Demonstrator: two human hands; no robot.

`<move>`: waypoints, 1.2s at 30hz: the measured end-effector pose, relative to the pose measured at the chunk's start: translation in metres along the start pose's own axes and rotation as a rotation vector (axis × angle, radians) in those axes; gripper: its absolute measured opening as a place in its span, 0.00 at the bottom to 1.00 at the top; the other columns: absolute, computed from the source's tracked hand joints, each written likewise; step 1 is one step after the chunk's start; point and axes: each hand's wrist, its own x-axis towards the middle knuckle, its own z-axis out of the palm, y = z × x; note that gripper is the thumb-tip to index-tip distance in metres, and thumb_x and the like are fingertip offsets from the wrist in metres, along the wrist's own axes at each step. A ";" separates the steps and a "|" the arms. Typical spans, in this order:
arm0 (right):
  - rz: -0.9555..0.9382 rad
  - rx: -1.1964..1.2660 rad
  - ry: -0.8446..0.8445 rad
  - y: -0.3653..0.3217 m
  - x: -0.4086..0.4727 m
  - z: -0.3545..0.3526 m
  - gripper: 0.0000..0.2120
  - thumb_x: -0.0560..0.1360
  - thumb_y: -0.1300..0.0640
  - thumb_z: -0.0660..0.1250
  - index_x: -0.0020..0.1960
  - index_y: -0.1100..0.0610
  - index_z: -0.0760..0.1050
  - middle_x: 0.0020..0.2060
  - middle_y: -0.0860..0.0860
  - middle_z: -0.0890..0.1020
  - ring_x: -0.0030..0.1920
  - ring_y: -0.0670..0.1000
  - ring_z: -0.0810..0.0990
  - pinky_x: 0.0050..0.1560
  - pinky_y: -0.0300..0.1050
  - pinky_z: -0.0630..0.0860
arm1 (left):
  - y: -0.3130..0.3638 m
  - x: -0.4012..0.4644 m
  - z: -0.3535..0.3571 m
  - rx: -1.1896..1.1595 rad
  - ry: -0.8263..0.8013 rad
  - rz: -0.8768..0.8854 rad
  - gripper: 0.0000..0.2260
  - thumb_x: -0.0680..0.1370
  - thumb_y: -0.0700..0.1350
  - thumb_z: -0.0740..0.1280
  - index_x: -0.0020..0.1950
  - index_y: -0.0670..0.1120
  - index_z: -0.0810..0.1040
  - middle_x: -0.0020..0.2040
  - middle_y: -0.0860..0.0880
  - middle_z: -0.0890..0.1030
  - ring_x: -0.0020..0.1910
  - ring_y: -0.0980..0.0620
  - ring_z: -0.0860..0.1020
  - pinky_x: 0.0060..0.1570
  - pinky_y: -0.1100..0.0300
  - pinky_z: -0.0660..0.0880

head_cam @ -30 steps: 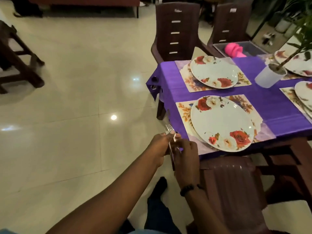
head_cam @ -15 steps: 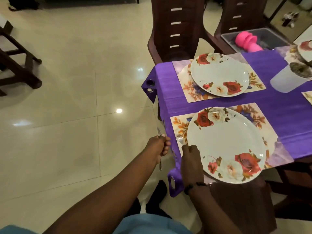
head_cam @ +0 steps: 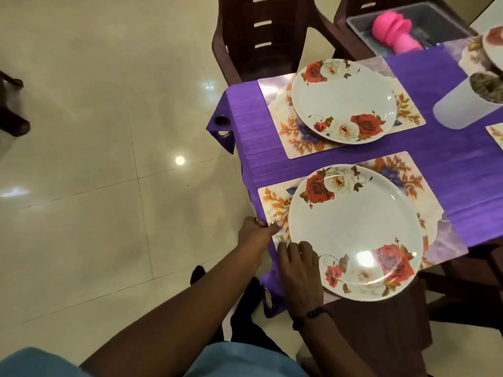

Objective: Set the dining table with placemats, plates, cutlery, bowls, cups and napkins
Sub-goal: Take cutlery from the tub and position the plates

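1. Head view: the left hand (head_cam: 254,231) sits at the table's edge, fingers curled at the rim of the near placemat (head_cam: 275,202); it seems to pinch a fork (head_cam: 277,221) lying there, though glare blurs this.
2. Just right of that grip, the right hand (head_cam: 298,263) rests with straight fingers on the mat — touching the near plate (head_cam: 353,229).
3. Beyond the grip — a second plate (head_cam: 344,100) on the far placemat (head_cam: 280,129), both on the purple tablecloth (head_cam: 245,137).
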 end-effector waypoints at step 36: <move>1.086 1.573 0.364 -0.046 0.289 -0.054 0.08 0.77 0.60 0.68 0.56 0.56 0.75 0.42 0.54 0.82 0.38 0.50 0.80 0.37 0.43 0.77 | 0.257 0.124 -0.153 0.448 -0.642 0.451 0.09 0.79 0.45 0.69 0.52 0.39 0.81 0.44 0.43 0.85 0.37 0.52 0.81 0.37 0.61 0.78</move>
